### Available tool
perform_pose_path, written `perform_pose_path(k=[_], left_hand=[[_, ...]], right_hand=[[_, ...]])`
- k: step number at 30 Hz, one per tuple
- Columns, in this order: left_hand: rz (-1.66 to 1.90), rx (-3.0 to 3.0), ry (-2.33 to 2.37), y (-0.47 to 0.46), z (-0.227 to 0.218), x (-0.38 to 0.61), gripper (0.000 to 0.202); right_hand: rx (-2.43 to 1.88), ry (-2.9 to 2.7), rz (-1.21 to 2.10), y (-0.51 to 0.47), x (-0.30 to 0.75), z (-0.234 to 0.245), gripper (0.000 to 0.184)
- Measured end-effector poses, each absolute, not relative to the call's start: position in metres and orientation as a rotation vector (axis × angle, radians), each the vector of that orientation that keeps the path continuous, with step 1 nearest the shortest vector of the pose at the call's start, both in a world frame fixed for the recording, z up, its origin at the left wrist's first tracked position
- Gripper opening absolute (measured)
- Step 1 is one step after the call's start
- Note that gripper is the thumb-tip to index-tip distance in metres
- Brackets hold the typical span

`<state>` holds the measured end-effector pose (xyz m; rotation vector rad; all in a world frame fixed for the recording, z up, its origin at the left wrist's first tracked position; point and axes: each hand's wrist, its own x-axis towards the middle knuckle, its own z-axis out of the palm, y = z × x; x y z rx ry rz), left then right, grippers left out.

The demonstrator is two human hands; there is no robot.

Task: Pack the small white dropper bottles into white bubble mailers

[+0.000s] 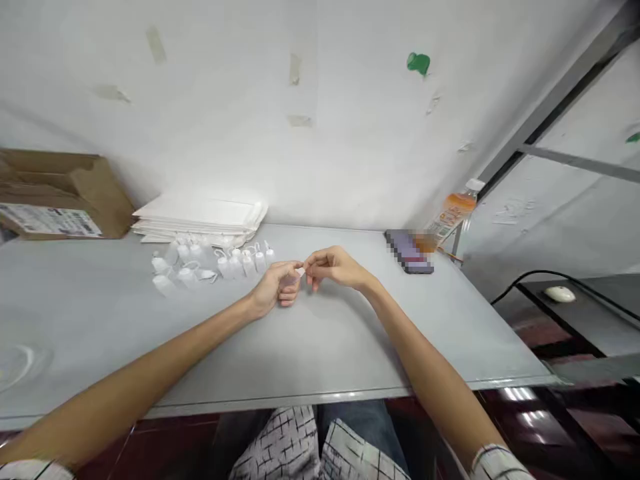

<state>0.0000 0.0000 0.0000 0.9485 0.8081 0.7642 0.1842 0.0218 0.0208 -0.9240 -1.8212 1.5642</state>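
My left hand is closed around a small translucent white dropper bottle, mostly hidden by the fingers. At its upper end, the fingertips of my right hand are pinched together on the bottle's white tip; the exact grip is too small to make out. Both hands meet just above the middle of the grey table. To the left of them, several similar white dropper bottles with looped cap straps stand in a cluster, and a few lie on their sides.
Behind the bottles lies a stack of white padded envelopes. An opened cardboard box stands at the far left. Toward the right are a purple phone and an orange drink bottle. A white mouse rests on a lower surface beyond the table's right edge.
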Motion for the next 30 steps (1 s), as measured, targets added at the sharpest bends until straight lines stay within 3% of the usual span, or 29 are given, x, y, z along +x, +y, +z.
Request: perform_pose_path(k=[30], left_hand=[[0.856, 0.841, 0.824, -0.005, 0.001, 0.004, 0.018]], right_hand=[[-1.025, -1.842, 1.485, 0.014, 0.187, 0.034, 0.016]])
